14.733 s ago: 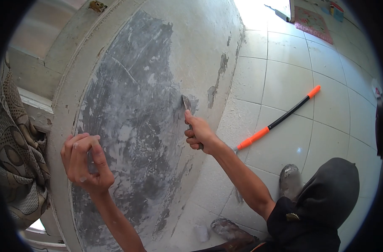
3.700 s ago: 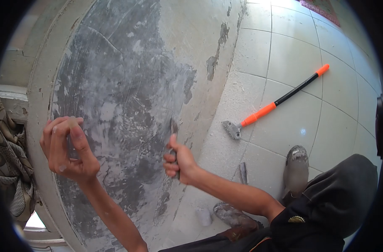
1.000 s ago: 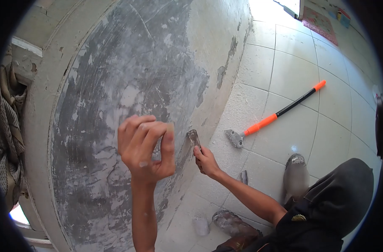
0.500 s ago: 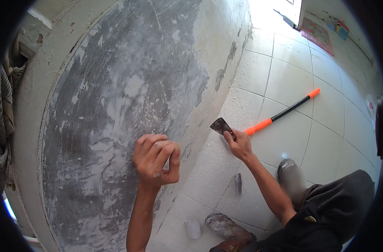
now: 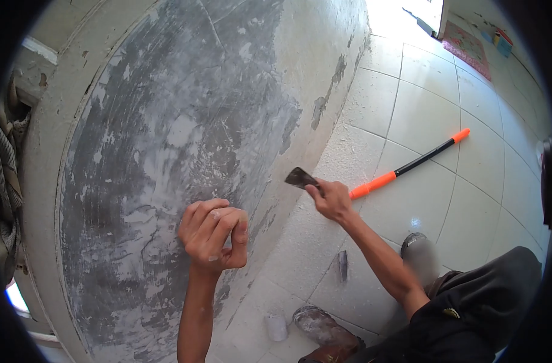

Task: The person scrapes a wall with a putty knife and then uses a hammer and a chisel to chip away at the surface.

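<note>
My right hand (image 5: 333, 199) grips a scraper (image 5: 301, 177) with a dark, wide, flat blade, its handle hidden in my fingers. The blade points left, close to the foot of the wall. My left hand (image 5: 214, 236) is raised in front of the wall (image 5: 161, 151), its fingers curled in and the thumb bent toward the index finger; nothing shows in it. White dust marks its knuckles. Patchy grey plaster with scratches and pale flecks covers the wall. Behind my right hand, an orange and black pole (image 5: 415, 163) lies on the floor, its near end overlapped by the hand.
White crumbs and dust lie on the tiled floor (image 5: 427, 115) along the wall's base. A small dark flat piece (image 5: 342, 266) and a whitish cylinder (image 5: 276, 327) are near my shoes (image 5: 324, 327). Far off is a pink mat (image 5: 466, 51). Bundled cloth (image 5: 8, 163) hangs at the left.
My right hand has moved left with the scraper, bringing the blade nearer the wall. My left hand keeps its curled shape, and the view has shifted slightly.
</note>
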A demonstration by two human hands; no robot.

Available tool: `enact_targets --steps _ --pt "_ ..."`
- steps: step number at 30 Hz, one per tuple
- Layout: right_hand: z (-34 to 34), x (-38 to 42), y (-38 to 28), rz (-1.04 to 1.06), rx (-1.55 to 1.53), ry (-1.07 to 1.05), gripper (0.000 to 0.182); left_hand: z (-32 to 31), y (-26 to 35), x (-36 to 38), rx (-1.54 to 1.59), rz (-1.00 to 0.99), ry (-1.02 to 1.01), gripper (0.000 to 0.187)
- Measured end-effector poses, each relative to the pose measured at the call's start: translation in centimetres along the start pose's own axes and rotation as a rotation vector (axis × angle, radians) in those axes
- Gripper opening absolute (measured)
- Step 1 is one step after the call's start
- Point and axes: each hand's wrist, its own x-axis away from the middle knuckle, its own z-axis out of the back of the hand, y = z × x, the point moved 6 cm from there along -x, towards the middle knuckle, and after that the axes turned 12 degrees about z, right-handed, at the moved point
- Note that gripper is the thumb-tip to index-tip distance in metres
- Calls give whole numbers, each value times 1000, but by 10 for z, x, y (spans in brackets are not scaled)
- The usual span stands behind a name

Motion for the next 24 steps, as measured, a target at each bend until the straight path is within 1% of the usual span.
enact_targets --steps 1,4,6,8,9,10,12,14,15,16,18,19,20,22,23,24 --pt "-15 -8 -13 144 18 38 30 -2 -1 0 6 1 -5 4" --pt "-25 -13 -14 106 4 6 29 -6 -5 -1 -32 1 -3 4" --pt "-21 -7 -11 119 4 -24 28 -7 -4 2 -84 -17 -5 4" --pt "-6 -4 8 31 -72 80 30 -9 -3 2 -106 -27 -8 4" --pt "1 -2 20 9 -29 49 30 -10 -3 3 -127 -40 -18 4" --pt "7 1 31 -12 -45 75 29 -10 -3 4 -130 -44 -22 4" --pt "8 0 34 -20 -73 22 28 -11 -4 4 -135 -30 -16 5" --pt "-12 -14 3 69 -79 27 29 -11 -3 3 -160 -38 -25 5" --pt "-30 -21 -3 100 40 45 30 -13 -1 4 -179 -49 -41 5" --pt "-29 -15 -3 87 42 44 30 -14 0 5 -169 -49 -49 5" --pt "-30 -15 -5 60 -114 -32 33 -15 -2 4 -182 -43 -32 5" --pt "-24 -15 -9 117 -73 -78 34 -14 -3 6 -182 -42 -43 5" --pt "-22 -13 -3 114 -74 -80 34 -14 -3 6 -185 -51 -45 5" --pt "-12 -10 15 69 -78 -2 35 -15 -2 5 -192 -61 -42 5" --pt "-8 -8 28 3 -116 10 35 -15 -3 6 -188 -56 -41 5" --pt "-9 -6 31 5 -122 11 35 -14 -3 6 -187 -52 -41 5"
